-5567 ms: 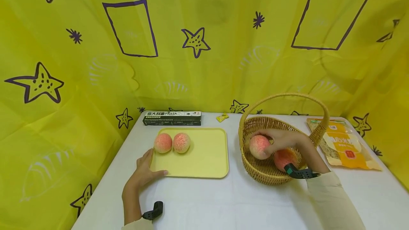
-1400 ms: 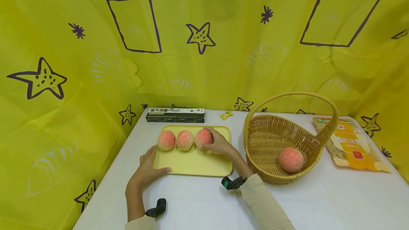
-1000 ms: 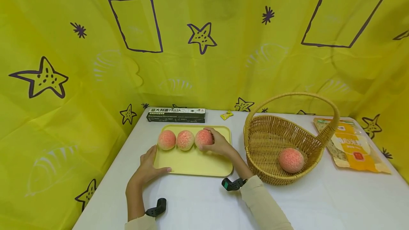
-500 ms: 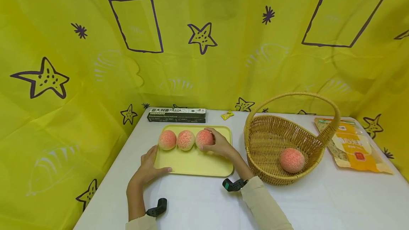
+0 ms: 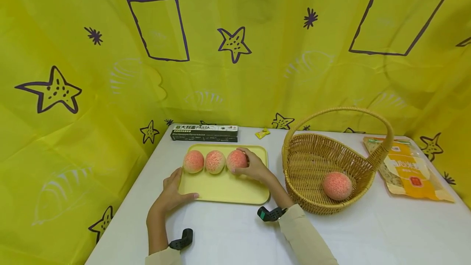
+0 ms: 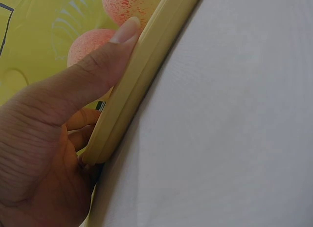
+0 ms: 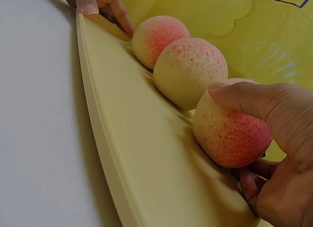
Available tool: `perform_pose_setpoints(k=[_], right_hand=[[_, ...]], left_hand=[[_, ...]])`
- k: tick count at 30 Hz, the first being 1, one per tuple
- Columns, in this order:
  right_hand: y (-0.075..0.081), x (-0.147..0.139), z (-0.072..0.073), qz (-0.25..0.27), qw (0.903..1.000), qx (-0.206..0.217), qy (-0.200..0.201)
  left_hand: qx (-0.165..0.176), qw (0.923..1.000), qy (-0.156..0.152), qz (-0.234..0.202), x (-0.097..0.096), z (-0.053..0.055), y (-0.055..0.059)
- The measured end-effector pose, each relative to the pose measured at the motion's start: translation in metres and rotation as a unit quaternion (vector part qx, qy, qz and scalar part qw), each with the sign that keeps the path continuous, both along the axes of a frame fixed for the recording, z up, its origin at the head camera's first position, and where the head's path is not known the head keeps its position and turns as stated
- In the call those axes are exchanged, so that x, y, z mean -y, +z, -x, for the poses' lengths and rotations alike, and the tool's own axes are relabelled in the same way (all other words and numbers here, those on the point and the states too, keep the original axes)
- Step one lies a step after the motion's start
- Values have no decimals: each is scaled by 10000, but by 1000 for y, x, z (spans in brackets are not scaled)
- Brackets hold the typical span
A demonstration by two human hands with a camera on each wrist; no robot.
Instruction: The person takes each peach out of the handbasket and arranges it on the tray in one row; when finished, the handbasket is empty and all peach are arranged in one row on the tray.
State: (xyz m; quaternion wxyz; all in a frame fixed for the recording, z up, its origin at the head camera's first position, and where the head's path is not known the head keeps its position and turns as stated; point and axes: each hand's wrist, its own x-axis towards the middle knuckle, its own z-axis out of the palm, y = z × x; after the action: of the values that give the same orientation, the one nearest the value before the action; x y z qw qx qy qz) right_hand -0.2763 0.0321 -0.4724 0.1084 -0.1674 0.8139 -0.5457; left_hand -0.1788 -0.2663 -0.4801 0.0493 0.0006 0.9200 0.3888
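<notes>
A pale yellow tray [image 5: 228, 189] lies on the white table, with three pink-and-cream peaches in a row along its far side. The left peach [image 5: 193, 161] and middle peach [image 5: 215, 162] stand free of any hand. My right hand [image 5: 255, 169] holds the right-hand peach [image 7: 230, 131] between thumb and fingers, and it sits on the tray surface in the right wrist view. At the tray's near left corner, my left hand [image 5: 171, 193] grips the edge, its thumb at the rim [image 6: 132, 75] and its fingers along the left side.
Right of the tray stands a wicker basket [image 5: 305, 175] with a tall handle and one peach [image 5: 337, 186] inside. A pasta box [image 5: 204, 134] and a small yellow wrapped candy [image 5: 262, 133] lie behind the tray. An orange food bag [image 5: 408, 171] lies at far right.
Since the oldest frame, my right hand has carried a peach left from the basket to the tray, beside the other two. Over the last second both hands have stayed in place.
</notes>
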Motion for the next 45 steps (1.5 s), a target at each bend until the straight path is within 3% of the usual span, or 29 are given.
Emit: perform_pose_setpoints(k=[17, 27, 31, 36, 45], right_hand=[[2, -3, 0, 122, 9995, 214, 177], [1, 0, -3, 32, 9998, 171, -11], [2, -1, -5, -295, 9994, -25, -178], [12, -3, -12, -670, 9965, -390, -325], [48, -13, -27, -979, 9905, -959, -101]], left_hand=[[-245, 9997, -41, 88, -2, -1, -2], [-162, 9998, -52, 35, 0, 0, -3], [-141, 9999, -55, 14, 0, 0, -3], [-21, 10000, -14, 6, 0, -1, -4], [-37, 10000, -19, 16, 1, 2, -5]])
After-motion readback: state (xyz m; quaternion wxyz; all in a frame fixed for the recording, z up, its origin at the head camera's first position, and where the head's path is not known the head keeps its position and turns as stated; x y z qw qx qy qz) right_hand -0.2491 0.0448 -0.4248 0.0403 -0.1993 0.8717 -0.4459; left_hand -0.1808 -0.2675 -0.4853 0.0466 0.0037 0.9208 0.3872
